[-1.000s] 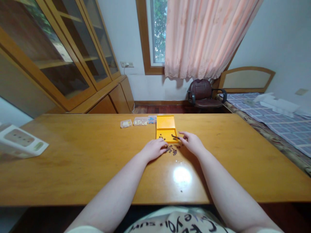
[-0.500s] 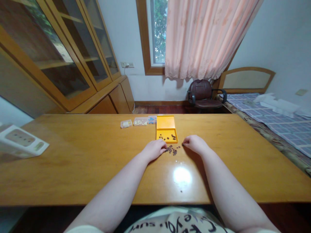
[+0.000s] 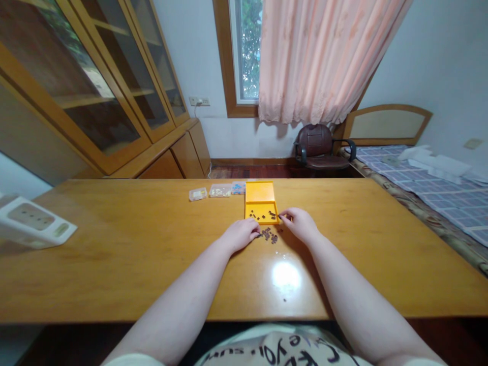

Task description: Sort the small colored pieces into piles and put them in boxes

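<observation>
An open orange box (image 3: 261,193) lies on the wooden table (image 3: 114,244), with several small dark pieces in its near half. A loose heap of the same dark pieces (image 3: 270,235) sits on the table just in front of it. My left hand (image 3: 241,235) rests curled on the table at the left edge of the heap, fingertips touching the pieces. My right hand (image 3: 301,223) is at the box's near right corner, fingers pinched together on something too small to make out.
Three small clear packets (image 3: 218,191) lie left of the orange box. A white device (image 3: 32,222) sits at the table's far left. One stray dark piece (image 3: 284,300) lies near the table's front edge. Behind are a cabinet, a chair and a bed.
My right hand drew back from the box to the table beside the heap, then moved up to the box's right corner again. My left hand stayed put.
</observation>
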`<state>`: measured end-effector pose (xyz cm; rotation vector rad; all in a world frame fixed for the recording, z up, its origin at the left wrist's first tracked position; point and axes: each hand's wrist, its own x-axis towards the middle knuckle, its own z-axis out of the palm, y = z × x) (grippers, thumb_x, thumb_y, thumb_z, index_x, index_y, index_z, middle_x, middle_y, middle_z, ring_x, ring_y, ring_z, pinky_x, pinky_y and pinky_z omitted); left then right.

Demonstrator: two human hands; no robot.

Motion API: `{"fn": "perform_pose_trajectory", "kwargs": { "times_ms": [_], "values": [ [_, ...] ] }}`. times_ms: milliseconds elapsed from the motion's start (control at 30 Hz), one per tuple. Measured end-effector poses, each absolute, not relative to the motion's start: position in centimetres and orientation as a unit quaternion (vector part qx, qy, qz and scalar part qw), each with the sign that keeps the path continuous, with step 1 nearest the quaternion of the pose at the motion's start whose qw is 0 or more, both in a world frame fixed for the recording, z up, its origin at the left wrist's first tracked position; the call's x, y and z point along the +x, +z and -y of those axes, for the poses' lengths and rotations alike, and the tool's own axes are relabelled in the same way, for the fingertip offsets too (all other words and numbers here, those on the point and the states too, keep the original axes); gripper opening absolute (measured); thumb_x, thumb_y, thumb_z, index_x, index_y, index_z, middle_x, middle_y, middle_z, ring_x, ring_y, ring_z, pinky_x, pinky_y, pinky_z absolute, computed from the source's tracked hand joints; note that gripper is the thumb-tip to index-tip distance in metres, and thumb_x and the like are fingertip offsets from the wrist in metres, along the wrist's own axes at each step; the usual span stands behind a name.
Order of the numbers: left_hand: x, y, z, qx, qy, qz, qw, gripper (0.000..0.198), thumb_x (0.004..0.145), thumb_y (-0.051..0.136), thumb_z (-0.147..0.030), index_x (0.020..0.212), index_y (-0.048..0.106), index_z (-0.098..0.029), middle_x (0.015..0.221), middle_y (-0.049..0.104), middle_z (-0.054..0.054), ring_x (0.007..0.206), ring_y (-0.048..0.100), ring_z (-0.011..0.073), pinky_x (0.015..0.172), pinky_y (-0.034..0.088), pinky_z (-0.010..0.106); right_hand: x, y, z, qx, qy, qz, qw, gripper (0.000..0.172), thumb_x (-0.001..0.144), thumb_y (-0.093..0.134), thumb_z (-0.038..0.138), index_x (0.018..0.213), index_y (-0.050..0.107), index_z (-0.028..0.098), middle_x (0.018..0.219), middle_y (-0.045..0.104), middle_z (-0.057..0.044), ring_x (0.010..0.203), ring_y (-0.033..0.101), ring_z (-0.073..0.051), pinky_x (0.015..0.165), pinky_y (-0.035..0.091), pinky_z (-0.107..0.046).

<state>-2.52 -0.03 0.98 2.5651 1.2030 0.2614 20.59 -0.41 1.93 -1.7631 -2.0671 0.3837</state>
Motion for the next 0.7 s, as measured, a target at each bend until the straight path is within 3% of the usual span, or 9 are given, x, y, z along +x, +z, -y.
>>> {"fn": "perform_pose_trajectory", "kwargs": {
  "times_ms": [100, 267, 467, 700],
  "values": [
    [-2.6, 1.0, 0.0, 0.890, 0.097, -0.420, 0.147, 0.005, 0.084, 0.057, -0.023, 0.086, 0.062, -0.021, 0.091, 0.065, 0.002, 0.082, 0.060, 0.0172, 0.072, 0.045, 0.027, 20.4, 2.0, 0.6, -0.637, 0.157, 0.729, 0.195, 0.031, 0.084, 0.053, 0.029, 0.113, 0.063, 0.022, 0.080, 0.069, -0.002, 0.070, 0.058, -0.013, 0.063, 0.039, -0.022],
    [-2.6, 1.2, 0.0, 0.889, 0.084, -0.423, 0.156, 0.007, 0.085, 0.056, -0.025, 0.086, 0.062, -0.021, 0.090, 0.065, 0.002, 0.083, 0.059, 0.0172, 0.072, 0.045, 0.026, 21.4, 2.5, 0.8, -0.615, 0.192, 0.759, 0.092, 0.019, 0.079, 0.060, 0.033, 0.091, 0.072, 0.025, 0.077, 0.070, -0.001, 0.066, 0.059, -0.013, 0.059, 0.038, -0.022],
    [-2.8, 1.1, 0.0, 0.891, 0.085, -0.420, 0.151, 0.006, 0.085, 0.056, -0.024, 0.086, 0.061, -0.020, 0.090, 0.064, 0.002, 0.083, 0.059, 0.0169, 0.072, 0.044, 0.025, 21.4, 2.0, 0.5, -0.594, 0.177, 0.784, 0.046, 0.020, 0.078, 0.059, 0.030, 0.090, 0.075, 0.028, 0.088, 0.074, -0.001, 0.077, 0.065, -0.017, 0.065, 0.043, -0.023],
    [-3.0, 1.1, -0.1, 0.895, 0.092, -0.414, 0.137, 0.008, 0.086, 0.054, -0.025, 0.083, 0.060, -0.020, 0.089, 0.063, 0.002, 0.081, 0.058, 0.0168, 0.070, 0.043, 0.025, 20.8, 1.7, 0.7, -0.580, 0.124, 0.805, 0.033, 0.021, 0.079, 0.055, 0.027, 0.086, 0.075, 0.026, 0.084, 0.073, -0.004, 0.073, 0.064, -0.018, 0.061, 0.040, -0.024]
  ]
}}
